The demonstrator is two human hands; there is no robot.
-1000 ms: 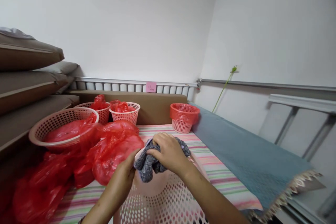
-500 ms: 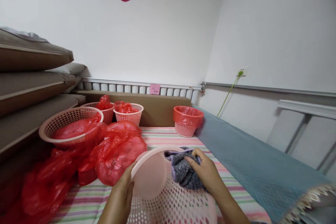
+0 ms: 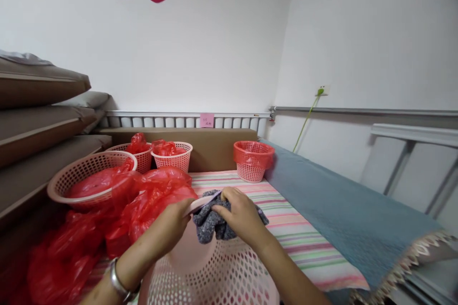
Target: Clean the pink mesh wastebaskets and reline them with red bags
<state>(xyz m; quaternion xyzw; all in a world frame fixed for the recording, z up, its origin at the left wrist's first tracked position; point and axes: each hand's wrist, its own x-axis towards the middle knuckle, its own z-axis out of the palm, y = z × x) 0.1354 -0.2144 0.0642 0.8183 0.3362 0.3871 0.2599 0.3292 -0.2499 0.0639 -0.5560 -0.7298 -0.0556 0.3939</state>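
A large pale pink plastic basket (image 3: 211,279) with a perforated wall lies tilted in front of me, its inside facing up toward me. My left hand (image 3: 175,224) grips its far rim, with a silver bangle on the wrist. Bunched over that rim just to the right is a dark grey speckled cloth (image 3: 213,221) with a lilac edge. My right hand (image 3: 238,209) pinches this cloth against the rim, close beside my left fingers. Red plastic bags (image 3: 157,200) lie crumpled to the left of the basket.
Three pink baskets (image 3: 55,183) holding red bags stand at the left, by stacked brown cushions (image 3: 43,121). Near the blue-covered sofa part (image 3: 332,205) stands a basket lined with red plastic (image 3: 252,159). Striped cloth (image 3: 304,236) covers the surface.
My right hand has moved the grey cloth left along the rim, closer to my left hand. The basket's rim has risen and tipped, and the view has shifted slightly right.
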